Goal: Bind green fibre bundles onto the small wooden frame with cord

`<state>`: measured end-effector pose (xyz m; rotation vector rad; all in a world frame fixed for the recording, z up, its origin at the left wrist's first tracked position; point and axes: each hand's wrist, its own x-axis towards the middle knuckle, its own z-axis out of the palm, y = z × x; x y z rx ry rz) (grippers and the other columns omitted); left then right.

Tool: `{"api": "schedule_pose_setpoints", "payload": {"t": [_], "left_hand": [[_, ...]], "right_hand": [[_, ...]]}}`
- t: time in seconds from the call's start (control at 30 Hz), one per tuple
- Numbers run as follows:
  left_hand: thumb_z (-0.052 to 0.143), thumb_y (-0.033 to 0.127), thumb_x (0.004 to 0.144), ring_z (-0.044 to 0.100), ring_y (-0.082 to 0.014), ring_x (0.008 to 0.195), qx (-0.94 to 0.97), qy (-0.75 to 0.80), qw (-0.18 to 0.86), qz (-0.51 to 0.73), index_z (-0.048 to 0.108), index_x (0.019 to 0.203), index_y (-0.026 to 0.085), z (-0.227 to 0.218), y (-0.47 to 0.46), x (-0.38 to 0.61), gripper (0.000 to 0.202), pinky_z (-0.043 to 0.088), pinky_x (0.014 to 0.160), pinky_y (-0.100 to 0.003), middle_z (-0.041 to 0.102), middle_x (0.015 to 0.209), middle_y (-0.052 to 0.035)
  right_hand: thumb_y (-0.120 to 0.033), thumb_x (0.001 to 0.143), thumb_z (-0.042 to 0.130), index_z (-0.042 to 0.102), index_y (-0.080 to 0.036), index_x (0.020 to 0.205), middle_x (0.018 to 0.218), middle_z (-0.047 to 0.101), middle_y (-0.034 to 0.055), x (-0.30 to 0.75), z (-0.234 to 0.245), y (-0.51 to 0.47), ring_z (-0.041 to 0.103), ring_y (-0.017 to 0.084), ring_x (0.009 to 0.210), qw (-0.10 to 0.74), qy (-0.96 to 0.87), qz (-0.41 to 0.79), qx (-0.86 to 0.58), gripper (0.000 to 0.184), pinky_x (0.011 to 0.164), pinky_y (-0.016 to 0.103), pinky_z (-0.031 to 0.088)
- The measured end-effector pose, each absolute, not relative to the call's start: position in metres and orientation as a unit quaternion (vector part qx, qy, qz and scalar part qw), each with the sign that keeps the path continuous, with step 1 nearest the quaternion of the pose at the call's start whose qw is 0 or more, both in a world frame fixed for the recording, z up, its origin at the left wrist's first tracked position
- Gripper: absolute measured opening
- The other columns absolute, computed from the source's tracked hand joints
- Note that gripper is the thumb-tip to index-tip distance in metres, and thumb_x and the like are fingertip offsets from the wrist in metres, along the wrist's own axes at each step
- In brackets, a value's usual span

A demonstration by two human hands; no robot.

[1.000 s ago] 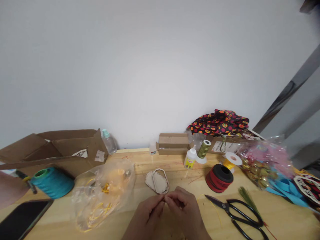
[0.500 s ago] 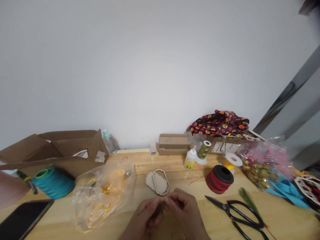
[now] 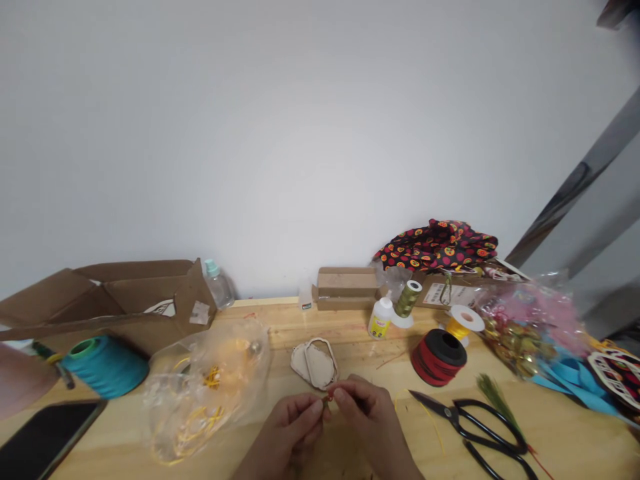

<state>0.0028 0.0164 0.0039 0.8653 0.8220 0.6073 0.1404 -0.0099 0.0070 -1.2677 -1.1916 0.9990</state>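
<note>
Low in the view, my left hand (image 3: 293, 430) and my right hand (image 3: 365, 413) meet above the wooden table (image 3: 350, 340). Their fingertips pinch a tiny brownish piece (image 3: 327, 399) with a short red cord (image 3: 336, 389) at it. Its exact form is too small to tell. Just beyond my fingers lie two thin cardboard cutouts with rounded corners (image 3: 315, 364), one a ring-like frame over a solid plate. Neither hand touches them. A yellow cord strand (image 3: 425, 417) lies to the right of my right hand.
Black-handled scissors (image 3: 465, 420) and a red cord spool (image 3: 439, 357) sit to the right. A plastic bag with yellow cord (image 3: 203, 393) lies left, beside a teal spool (image 3: 106, 367) and a phone (image 3: 45, 443). A cardboard box (image 3: 105, 300) stands at back left.
My hands have shifted slightly, and the fingers have regripped the small piece. A red cord now shows at my fingertips, which it did not before.
</note>
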Motion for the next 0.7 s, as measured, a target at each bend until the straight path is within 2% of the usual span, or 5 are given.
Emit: {"api": "schedule_pose_setpoints", "payload": {"t": [0.17,0.43,0.63,0.7], "left_hand": [[0.059,0.041,0.068,0.015,-0.0028,0.037,0.43,0.371,0.773,0.281,0.047,0.057,0.014,0.0017,0.0161,0.0014,0.031,0.008,0.037,-0.019,0.027,0.041,0.0104],[0.059,0.046,0.064,0.016,-0.0023,0.035,0.452,0.382,0.76,0.268,0.052,0.061,0.013,0.0054,0.0155,0.0024,0.035,0.009,0.036,-0.019,0.028,0.039,0.0105],[0.061,0.043,0.065,0.014,-0.0022,0.036,0.414,0.361,0.783,0.292,0.051,0.061,0.013,0.002,0.019,0.0001,0.032,0.008,0.037,-0.018,0.028,0.04,0.0105],[0.061,0.043,0.065,0.014,-0.002,0.035,0.402,0.355,0.791,0.295,0.05,0.062,0.014,0.0012,0.0206,-0.0012,0.032,0.008,0.036,-0.018,0.028,0.04,0.0106]], "right_hand": [[-0.028,0.068,0.057,0.066,-0.013,0.064,0.054,0.052,0.0002,0.1391,0.0113,-0.0116,0.045,0.011,0.051,0.528,-0.516,0.405,-0.54,0.017,0.047,0.019,0.035],[-0.034,0.069,0.057,0.062,-0.012,0.054,0.05,0.049,-0.0014,0.1394,0.0092,-0.0103,0.041,0.009,0.048,0.519,-0.499,0.427,-0.547,0.026,0.045,0.019,0.032],[-0.035,0.07,0.057,0.067,-0.014,0.069,0.064,0.06,0.0034,0.1419,0.0067,-0.009,0.052,0.014,0.061,0.539,-0.487,0.447,-0.521,0.023,0.056,0.023,0.04],[-0.033,0.07,0.056,0.067,-0.014,0.069,0.062,0.059,0.003,0.1423,0.0076,-0.0085,0.051,0.013,0.058,0.532,-0.5,0.425,-0.535,0.021,0.054,0.022,0.039]]}}
